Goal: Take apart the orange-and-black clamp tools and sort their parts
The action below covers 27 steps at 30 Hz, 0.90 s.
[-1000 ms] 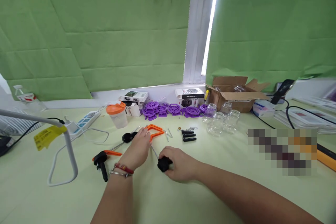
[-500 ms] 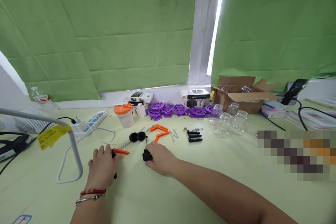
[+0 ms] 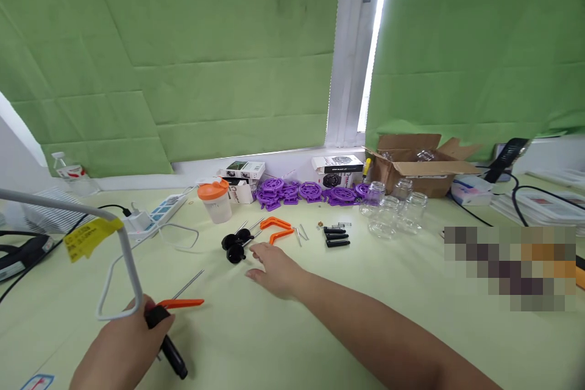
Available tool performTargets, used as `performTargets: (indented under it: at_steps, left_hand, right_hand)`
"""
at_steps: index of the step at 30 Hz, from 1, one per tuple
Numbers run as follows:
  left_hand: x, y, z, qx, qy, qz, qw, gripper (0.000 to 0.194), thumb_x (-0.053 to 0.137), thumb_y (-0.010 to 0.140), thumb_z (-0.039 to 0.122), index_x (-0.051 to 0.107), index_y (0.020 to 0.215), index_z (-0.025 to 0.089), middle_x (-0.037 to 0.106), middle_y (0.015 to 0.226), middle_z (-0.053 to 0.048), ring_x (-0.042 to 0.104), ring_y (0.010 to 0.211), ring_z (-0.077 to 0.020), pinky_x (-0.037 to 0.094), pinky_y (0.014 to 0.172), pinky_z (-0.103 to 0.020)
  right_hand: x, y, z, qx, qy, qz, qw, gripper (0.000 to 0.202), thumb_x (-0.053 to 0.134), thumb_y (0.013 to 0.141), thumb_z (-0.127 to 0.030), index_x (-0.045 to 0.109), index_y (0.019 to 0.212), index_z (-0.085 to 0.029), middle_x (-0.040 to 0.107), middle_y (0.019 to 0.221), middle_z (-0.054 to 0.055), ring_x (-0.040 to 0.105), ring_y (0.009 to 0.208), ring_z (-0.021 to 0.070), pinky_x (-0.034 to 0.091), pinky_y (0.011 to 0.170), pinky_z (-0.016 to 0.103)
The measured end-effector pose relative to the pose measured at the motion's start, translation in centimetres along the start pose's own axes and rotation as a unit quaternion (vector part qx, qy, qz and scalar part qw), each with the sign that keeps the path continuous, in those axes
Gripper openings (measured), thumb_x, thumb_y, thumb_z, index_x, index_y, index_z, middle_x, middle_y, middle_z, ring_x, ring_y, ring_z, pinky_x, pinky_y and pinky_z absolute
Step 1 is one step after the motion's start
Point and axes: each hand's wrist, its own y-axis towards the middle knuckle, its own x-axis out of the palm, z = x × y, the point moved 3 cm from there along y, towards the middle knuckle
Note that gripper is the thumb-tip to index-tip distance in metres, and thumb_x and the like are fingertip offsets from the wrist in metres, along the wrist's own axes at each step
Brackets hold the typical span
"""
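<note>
My left hand (image 3: 125,338) is closed round a black tool (image 3: 171,353) with an orange lever (image 3: 183,303) and a thin metal rod (image 3: 188,284), low at the left. My right hand (image 3: 274,268) rests over the table with thumb and fingers apart, holding nothing. Just left of its fingertips lie several round black parts (image 3: 236,253) with metal rods. Two loose orange levers (image 3: 281,235) lie beyond that hand. To their right are small metal pins (image 3: 298,236), black handles (image 3: 337,243) and springs (image 3: 342,225).
Purple parts (image 3: 311,191), an orange-lidded cup (image 3: 214,201), glass jars (image 3: 382,223) and an open cardboard box (image 3: 423,177) stand along the back. A white metal frame (image 3: 132,262) crosses the left side, near a power strip (image 3: 167,210). A pixelated patch covers the right.
My left hand has moved down and left with the black tool. My right hand has let go of a round black part, which now lies beside the others.
</note>
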Motion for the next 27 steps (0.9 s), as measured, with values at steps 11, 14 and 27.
performTargets:
  at_steps: [11,14,27]
  left_hand:
    - [2.8,-5.9,18.2,0.328,-0.218,-0.121,0.911,0.020,0.059,0.070,0.033,0.045,0.079,0.022,0.052,0.070,0.003,0.046,0.062,-0.0146,0.038,0.057,-0.026]
    - [4.3,-6.1,21.9,0.366,-0.240,-0.145,0.887,0.022,0.064,0.067,0.030,0.046,0.078,0.022,0.051,0.072,0.002,0.045,0.064,-0.0144,0.038,0.058,-0.026]
    - [9.4,-4.8,25.0,0.266,-0.482,-0.317,0.772,0.041,0.071,0.068,0.032,0.050,0.101,0.018,0.059,0.085,-0.002,0.057,0.076,-0.0149,0.047,0.070,-0.029]
  right_hand:
    - [-7.7,-7.7,3.2,0.174,0.405,0.049,0.896,0.043,0.054,0.078,-0.059,0.053,0.086,-0.016,0.057,0.059,-0.001,0.049,0.041,0.0087,0.035,0.038,0.021]
    - [-10.5,-9.3,4.4,0.175,0.406,0.107,0.890,0.039,0.059,0.077,-0.054,0.052,0.073,-0.016,0.053,0.052,-0.003,0.042,0.036,0.0055,0.027,0.034,0.018]
    - [-12.4,-10.5,6.8,0.117,0.283,0.083,0.948,0.035,0.071,0.067,-0.041,0.067,0.089,-0.015,0.066,0.083,0.005,0.058,0.074,0.0146,0.046,0.070,0.030]
